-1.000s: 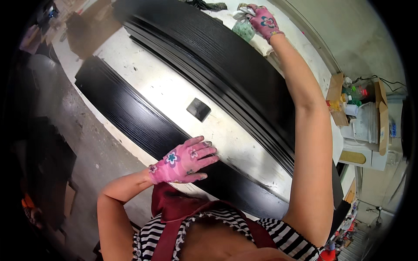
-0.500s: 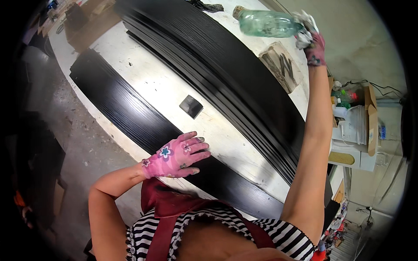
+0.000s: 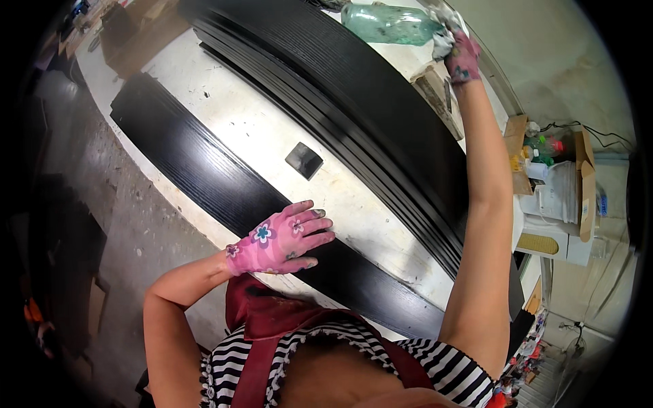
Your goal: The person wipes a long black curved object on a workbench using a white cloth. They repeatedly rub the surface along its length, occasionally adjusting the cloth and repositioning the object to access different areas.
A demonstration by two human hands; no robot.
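My left hand (image 3: 282, 239), in a pink flowered glove with smudged fingertips, lies with fingers stretched over a long black grooved board (image 3: 204, 166) at the table's near side. Out at the far right, my right hand (image 3: 464, 58), gloved alike, is closed around a crumpled white cloth (image 3: 443, 42) and one end of a pale green see-through plastic bottle (image 3: 389, 24). The bottle lies sideways, its other end pointing left; the cloth hides where the fingers grip. Between the hands runs a stack of black boards (image 3: 354, 102). A small dark square block (image 3: 304, 161) rests near my left hand.
The white table (image 3: 238, 115) bears a cardboard piece with dark strips (image 3: 439, 95) below my right hand. At the right stand a white bucket (image 3: 556, 194) and an open carton (image 3: 585, 183) with bottles. A brown box (image 3: 139, 37) sits far left.
My right hand has moved left and away from me, carrying the cloth and the bottle along. My left hand stays on the board; the whole view has shifted slightly.
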